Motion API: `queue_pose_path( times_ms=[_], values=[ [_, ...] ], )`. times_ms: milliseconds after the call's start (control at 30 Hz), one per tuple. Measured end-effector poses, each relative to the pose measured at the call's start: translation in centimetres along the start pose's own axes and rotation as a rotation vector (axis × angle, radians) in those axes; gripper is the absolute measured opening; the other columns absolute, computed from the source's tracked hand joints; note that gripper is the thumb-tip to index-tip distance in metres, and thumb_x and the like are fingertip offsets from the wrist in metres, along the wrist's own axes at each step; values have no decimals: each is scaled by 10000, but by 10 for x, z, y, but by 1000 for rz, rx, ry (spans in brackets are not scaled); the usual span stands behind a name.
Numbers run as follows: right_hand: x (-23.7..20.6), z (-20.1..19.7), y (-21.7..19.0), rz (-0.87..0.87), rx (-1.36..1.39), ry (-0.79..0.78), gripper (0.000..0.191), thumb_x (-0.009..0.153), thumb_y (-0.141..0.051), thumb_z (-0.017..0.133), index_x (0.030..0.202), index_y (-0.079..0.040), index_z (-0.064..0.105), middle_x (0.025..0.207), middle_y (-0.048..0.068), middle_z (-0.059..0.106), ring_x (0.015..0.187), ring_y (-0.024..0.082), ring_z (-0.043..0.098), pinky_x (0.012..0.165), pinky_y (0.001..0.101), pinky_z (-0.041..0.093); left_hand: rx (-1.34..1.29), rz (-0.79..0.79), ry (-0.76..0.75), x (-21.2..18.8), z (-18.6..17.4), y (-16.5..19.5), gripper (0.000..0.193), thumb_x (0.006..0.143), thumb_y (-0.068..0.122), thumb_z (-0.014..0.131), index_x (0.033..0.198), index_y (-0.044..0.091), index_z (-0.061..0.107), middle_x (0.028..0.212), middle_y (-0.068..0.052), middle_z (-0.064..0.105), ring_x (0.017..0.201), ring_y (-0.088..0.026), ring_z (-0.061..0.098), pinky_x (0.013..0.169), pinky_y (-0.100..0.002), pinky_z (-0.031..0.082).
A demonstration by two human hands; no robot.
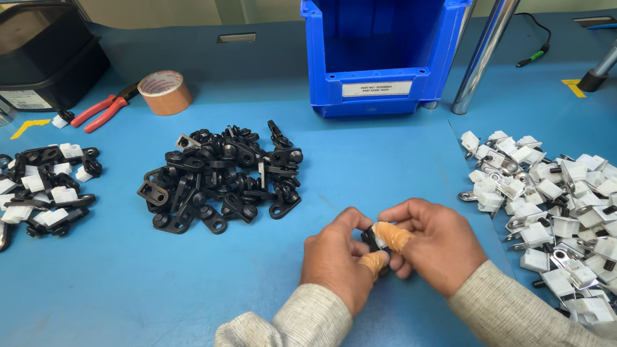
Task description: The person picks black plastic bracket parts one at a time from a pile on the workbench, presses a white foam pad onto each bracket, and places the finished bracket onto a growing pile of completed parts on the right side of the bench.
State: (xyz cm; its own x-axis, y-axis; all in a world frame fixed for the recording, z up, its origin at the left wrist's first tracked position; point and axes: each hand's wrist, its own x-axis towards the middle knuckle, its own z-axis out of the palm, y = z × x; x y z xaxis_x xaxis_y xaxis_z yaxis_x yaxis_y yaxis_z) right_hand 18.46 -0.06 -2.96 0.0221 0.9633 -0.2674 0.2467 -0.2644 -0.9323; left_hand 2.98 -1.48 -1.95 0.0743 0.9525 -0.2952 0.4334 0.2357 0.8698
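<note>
Two hands on one tiny part right now: my left hand [340, 258] and right hand [434, 243] are pinched together around a small black plastic clip [371, 238] with a white bit on it, held just above the blue mat [110, 287] near the front edge. Both thumbs wear tan rubbery finger cots [392, 237], kinda wrinkly.

From the head cam, a heap of glossy black clips [221, 177] with round eyelets sits mid-table. On my right is a big spill of white blocky connectors [574, 228] with shiny metal tabs. Far left is a smaller pile of black-and-white joined pieces [31, 196].

At the back stands a blue plastic bin [386, 44] with a white rectangular label low on its front. A brown tape roll [165, 92] and red-handled pliers [103, 109] lie left of it, plus stacked black tubs [30, 56] with a pale label on the lower one. Yellow corner marks are on the mat.
</note>
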Motion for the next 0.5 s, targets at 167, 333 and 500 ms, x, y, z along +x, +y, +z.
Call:
queue_pose_path(
  times_ms=[167, 333, 500],
  values=[
    [-8, 7, -3, -60, -97, 119, 267, 840, 15, 662, 1100, -3, 719, 816, 80, 769, 605, 111, 688, 510, 272, 573, -87, 78, -38, -6, -2, -2, 419, 829, 55, 776, 1205, 116, 602, 856, -48, 747, 771, -111, 749, 656, -283, 636],
    [-15, 9, -6, -57, -99, 61, 292, 895, -240, 737, 1107, -39, 725, 816, 63, 764, 550, 96, 626, 452, 262, 496, -256, -87, -6, -5, -1, -5, 474, 834, 0, 751, 1253, 128, 570, 926, -97, 741, 811, -156, 746, 700, -281, 641],
    [2, -3, 8, 384, 255, -69, 407, 945, -368, 715, 1092, 11, 706, 765, 59, 684, 524, 106, 558, 387, 245, 396, -562, -189, -59, -4, -2, -12, 441, 879, -45, 659, 1266, 129, 538, 963, -133, 736, 825, -192, 764, 705, -287, 659]
  ],
)
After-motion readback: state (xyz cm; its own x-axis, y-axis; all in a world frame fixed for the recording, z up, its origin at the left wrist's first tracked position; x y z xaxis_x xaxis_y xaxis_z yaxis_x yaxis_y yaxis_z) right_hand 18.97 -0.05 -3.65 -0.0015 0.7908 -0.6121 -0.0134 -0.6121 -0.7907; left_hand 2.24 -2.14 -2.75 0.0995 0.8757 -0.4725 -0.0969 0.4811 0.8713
